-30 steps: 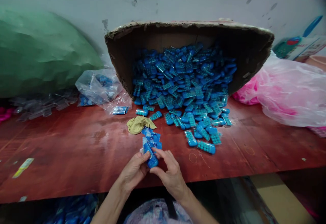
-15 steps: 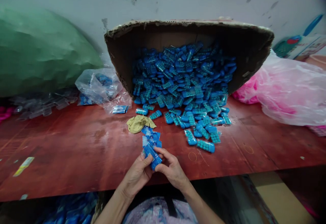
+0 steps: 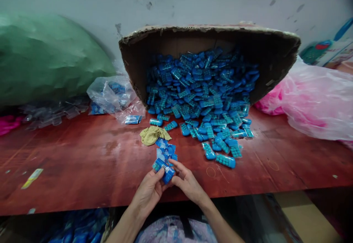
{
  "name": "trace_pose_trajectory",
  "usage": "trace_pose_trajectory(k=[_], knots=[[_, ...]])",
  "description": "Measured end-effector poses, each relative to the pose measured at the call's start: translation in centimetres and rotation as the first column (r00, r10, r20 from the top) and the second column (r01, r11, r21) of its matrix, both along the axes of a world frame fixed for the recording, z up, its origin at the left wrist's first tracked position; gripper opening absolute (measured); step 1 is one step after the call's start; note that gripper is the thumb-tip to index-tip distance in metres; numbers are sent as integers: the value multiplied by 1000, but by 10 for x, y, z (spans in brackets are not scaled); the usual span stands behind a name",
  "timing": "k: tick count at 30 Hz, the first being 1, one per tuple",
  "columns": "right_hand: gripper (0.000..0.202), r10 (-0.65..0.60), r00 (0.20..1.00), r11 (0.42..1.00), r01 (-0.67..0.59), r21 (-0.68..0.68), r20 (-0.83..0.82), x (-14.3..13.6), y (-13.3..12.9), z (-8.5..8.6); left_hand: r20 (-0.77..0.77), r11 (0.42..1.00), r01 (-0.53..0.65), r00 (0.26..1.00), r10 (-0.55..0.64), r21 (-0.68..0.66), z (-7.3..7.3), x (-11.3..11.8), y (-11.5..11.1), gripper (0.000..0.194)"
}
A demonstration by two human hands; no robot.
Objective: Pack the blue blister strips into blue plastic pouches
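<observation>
My left hand (image 3: 150,187) is closed on a small blue packet (image 3: 165,171) near the table's front edge, its thumb on top. From the right, my right hand (image 3: 187,182) touches the packet's side with its fingers bent and apart. Flat blue printed cards (image 3: 166,150) lie just beyond the hands, against a crumpled yellow-green cloth (image 3: 151,135). Behind them, a cardboard box (image 3: 129,57) on its side spills a heap of blue packets (image 3: 198,84) with teal beads onto the red table (image 3: 91,169).
A large green bag (image 3: 49,59) stands at the left, near clear plastic pieces (image 3: 52,112) and a clear bag (image 3: 110,92) with blue cards. At the right lies a pink and white plastic bag (image 3: 314,99). A yellow-white strip (image 3: 32,178) is at the front left.
The view has shifted slightly, so the scene sits a little further right. The item in my left hand has turned, and teal beads now show at its left end.
</observation>
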State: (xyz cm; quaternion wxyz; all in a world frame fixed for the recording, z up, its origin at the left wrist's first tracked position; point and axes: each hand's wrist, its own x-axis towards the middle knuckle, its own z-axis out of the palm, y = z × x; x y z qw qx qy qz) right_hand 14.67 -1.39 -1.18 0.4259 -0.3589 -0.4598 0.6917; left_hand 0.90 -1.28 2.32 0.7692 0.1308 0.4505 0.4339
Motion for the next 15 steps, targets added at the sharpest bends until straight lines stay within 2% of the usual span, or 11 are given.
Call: trace_pose_trajectory(k=[4, 6, 8, 9, 11, 12, 14, 15], knots=[[57, 8, 982, 996, -24, 83, 186, -12, -6, 12, -100, 998, -67, 993, 68, 9, -2, -2, 1, 23], [58, 19, 964, 990, -55, 128, 264, -15, -7, 16, -185, 996, -93, 978, 94, 10, -4, -13, 3, 23], [53, 5, 954, 988, -52, 146, 300, -13, -6, 16, -353, 989, -142, 925, 143, 29, -6, -36, 5, 24], [50, -18, 949, 988, -32, 153, 315, -11, -4, 16, -475, 982, -179, 860, 186, 61, -7, -51, 6, 26], [43, -84, 935, 984, 24, 174, 344, -4, 2, 14, -718, 972, -170, 655, 234, 161, -5, -84, 7, 33], [41, -110, 927, 982, 45, 186, 358, 0, 5, 13, -826, 970, -137, 509, 242, 200, -3, -100, 8, 39], [39, -145, 910, 976, 68, 207, 389, 7, 13, 11, -958, 967, -90, 144, 249, 238, 3, -123, 8, 56], [39, -163, 899, 972, 77, 221, 406, 10, 16, 10, -966, 965, -54, -25, 257, 258, 6, -128, 10, 63]])
